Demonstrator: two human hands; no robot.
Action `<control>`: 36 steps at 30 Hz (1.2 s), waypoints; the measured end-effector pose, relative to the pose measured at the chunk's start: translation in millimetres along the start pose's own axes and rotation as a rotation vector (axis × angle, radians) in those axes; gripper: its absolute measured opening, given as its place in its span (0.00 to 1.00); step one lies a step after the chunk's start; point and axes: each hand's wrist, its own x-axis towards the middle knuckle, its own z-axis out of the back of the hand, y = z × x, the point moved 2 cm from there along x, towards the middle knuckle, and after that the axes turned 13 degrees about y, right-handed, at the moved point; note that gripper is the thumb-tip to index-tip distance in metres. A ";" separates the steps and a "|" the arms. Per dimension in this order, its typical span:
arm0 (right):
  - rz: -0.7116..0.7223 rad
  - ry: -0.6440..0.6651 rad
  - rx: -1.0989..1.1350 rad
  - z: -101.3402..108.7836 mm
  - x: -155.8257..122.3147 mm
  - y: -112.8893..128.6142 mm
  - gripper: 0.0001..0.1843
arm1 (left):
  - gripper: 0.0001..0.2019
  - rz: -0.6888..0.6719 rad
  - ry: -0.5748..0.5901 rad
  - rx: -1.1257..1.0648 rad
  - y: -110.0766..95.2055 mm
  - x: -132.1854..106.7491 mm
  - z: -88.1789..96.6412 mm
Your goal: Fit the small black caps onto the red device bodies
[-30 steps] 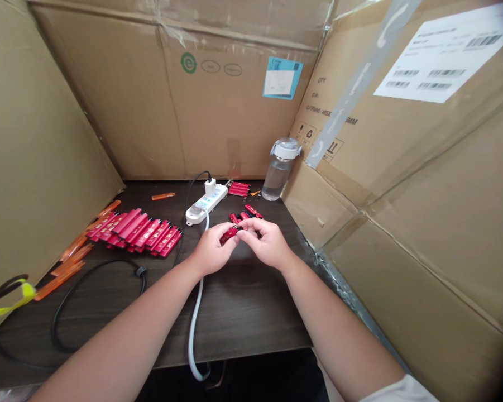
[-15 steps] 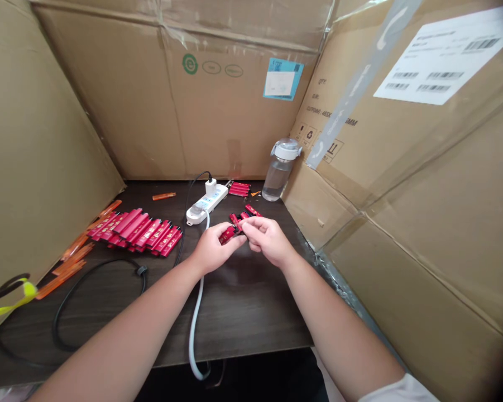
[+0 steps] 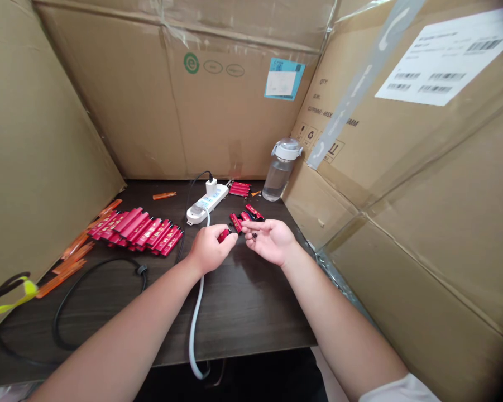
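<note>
My left hand [image 3: 212, 248] is closed around a red lighter [image 3: 223, 235], with the thumb along its near end. My right hand [image 3: 272, 241] is turned palm up with its fingers loosely bent. On those fingers rests a small dark part [image 3: 254, 235], too small to name. Just beyond the hands, another red lighter [image 3: 236, 223] lies on the table, next to a few more red lighters [image 3: 254, 211]. At the left is a large pile of red lighters [image 3: 136, 230] with gold print and dark ends.
Orange translucent strips [image 3: 70, 258] lie left of the pile. A white power strip [image 3: 207, 204] with plugs and cables stands behind my hands, near a stack of red pieces [image 3: 240, 188]. A water bottle [image 3: 278, 173] stands at the back right. Cardboard walls [image 3: 234, 123] enclose the table.
My right hand has come away from the left and turned palm up, showing the small dark part. The left hand has kept the lighter and moved slightly left.
</note>
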 end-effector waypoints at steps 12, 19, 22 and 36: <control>0.151 -0.072 -0.065 1.8 3.8 -5.1 0.16 | 0.17 0.034 -0.004 0.144 -6.1 -3.0 1.0; 0.246 -0.087 -0.098 1.9 5.3 -5.2 0.07 | 0.16 0.090 -0.038 0.276 -11.0 -4.1 2.7; 0.232 -0.066 -0.076 2.8 5.3 -4.7 0.06 | 0.17 0.098 -0.042 0.281 -9.9 -3.6 2.9; 0.166 0.028 -0.153 -1.7 0.8 -5.3 0.07 | 0.17 0.107 -0.018 0.271 -8.3 -2.8 1.6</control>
